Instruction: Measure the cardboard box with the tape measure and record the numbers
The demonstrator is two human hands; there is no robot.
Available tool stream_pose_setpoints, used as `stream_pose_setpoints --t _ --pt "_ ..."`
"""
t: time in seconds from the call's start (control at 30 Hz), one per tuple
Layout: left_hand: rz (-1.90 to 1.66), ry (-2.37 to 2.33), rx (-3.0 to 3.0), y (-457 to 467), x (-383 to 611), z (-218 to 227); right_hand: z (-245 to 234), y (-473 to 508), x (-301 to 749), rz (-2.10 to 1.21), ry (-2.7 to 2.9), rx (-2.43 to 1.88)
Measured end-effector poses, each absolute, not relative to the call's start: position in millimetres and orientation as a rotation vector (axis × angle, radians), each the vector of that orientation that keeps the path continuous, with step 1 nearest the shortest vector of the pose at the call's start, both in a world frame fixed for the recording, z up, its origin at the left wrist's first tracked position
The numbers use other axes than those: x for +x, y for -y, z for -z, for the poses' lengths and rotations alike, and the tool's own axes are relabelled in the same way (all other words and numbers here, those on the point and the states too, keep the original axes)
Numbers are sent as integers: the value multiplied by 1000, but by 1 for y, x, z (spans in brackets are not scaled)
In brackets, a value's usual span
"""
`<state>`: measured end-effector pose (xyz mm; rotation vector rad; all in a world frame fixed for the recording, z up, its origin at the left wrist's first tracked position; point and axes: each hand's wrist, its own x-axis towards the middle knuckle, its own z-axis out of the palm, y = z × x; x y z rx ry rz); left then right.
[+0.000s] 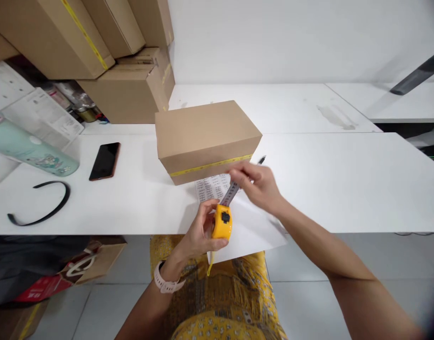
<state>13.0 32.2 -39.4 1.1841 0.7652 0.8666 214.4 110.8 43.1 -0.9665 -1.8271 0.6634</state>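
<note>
My left hand (201, 230) grips a yellow tape measure (222, 223) just above the near edge of the white table (344, 179). My right hand (259, 185) pinches the end of the tape blade (231, 192), which is drawn out a short way toward a closed cardboard box (206, 137) with a yellow tape stripe. Under both hands lies a printed sheet of paper (238, 226) that overhangs the table edge. A pen (261, 160) shows just behind my right hand, beside the box.
A black phone (105, 160), a curved black strap (43, 203) and a mint-green bottle (29, 148) lie at the left. Large cardboard boxes (124, 61) stack at the back left. A red bag (61, 274) sits on the floor below.
</note>
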Motion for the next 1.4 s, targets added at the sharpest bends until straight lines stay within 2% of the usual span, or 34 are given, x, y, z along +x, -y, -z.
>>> stream_pose_setpoints --t 0.1,0.2,0.33,0.43,0.5,0.63,0.8,0.9,0.97,1.03,1.07,1.13,1.23,1.4 --pt "-924 -746 1170 -31 11 45 -18 -94 222 -421 2011 -961" --pt "-982 -775 1238 -31 2 36 3 -105 252 -78 1981 -1243" --pt "-1240 -925 1632 -49 -18 -10 21 -140 300 252 2149 -1765" --pt "-1411 -1127 2079 -83 -27 -54 27 -156 313 350 2425 -1820" --pt "-1401 -1293 2350 -110 -27 -76 27 -161 312 380 2547 -1757" --pt "-1060 -1629 2575 -155 -19 -93 28 -164 314 398 2646 -1662" --pt "-833 -1783 2637 -175 -14 -92 32 -144 337 275 2328 -1650" --pt "-1092 -1713 2707 -163 -3 -80 33 -118 335 36 1719 -1665" --pt "-1210 -1450 2784 -147 15 -60 34 -103 321 -301 1362 -1570" --pt "-946 -1016 2874 -128 37 -34 36 -94 304 -693 1182 -1430" --pt "-704 -852 2902 -119 48 -21 37 -92 295 -850 1143 -1376" --pt "-307 -772 2902 -104 67 2 41 -92 283 -1031 1124 -1329" --pt "-38 -841 2866 -95 82 19 46 -96 278 -1040 1168 -1363" --pt "41 -840 2774 -98 86 24 46 -102 281 -948 1305 -1447"
